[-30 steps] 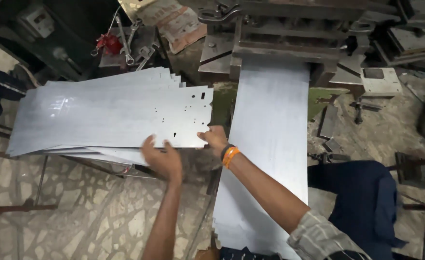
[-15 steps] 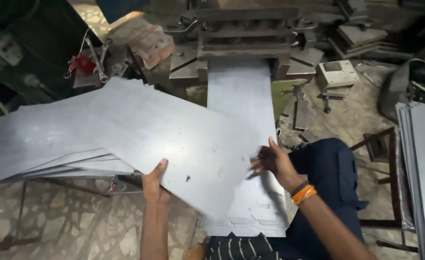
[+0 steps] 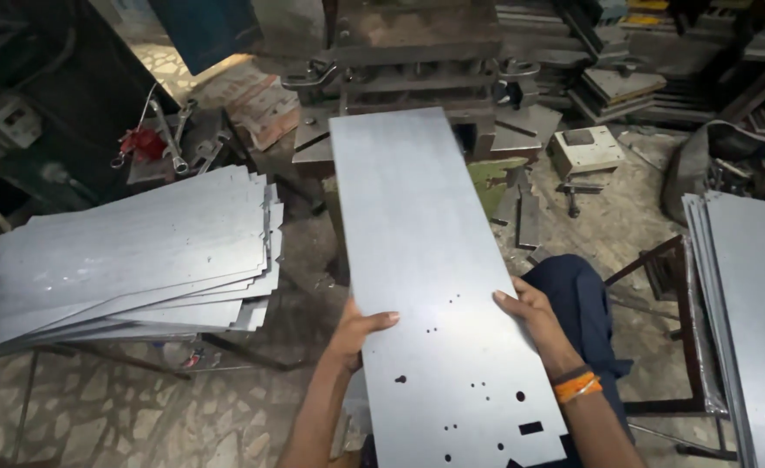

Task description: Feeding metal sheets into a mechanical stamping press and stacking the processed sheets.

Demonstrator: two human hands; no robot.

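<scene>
You have one long grey metal sheet between your hands, lying lengthwise away from you with its far end at the mouth of the press machine and its near end, the one with small round holes and rectangular slots punched in it, over your lap. Your left hand clamps the left long edge, thumb on top and fingers underneath; your right hand, with orange bands at the wrist, rests on the right edge with the fingers laid flat over the surface.

What could go wrong, as I judge it: the edges are bare cut metal, and if the sheet slides through your grip it could slice a palm or finger. Held only near this end, the long panel may sag or swing, so its far end could enter the press crooked. Your knee sits right under the punched end — a drop would land there.

Counted: one sheet in hand; two stacks of similar sheets, one fanned stack on the left on a low frame and one stack at the right on a metal stand, too many layers to number; a red rag with a few wrenches beside it; one small pale box on the floor.
</scene>
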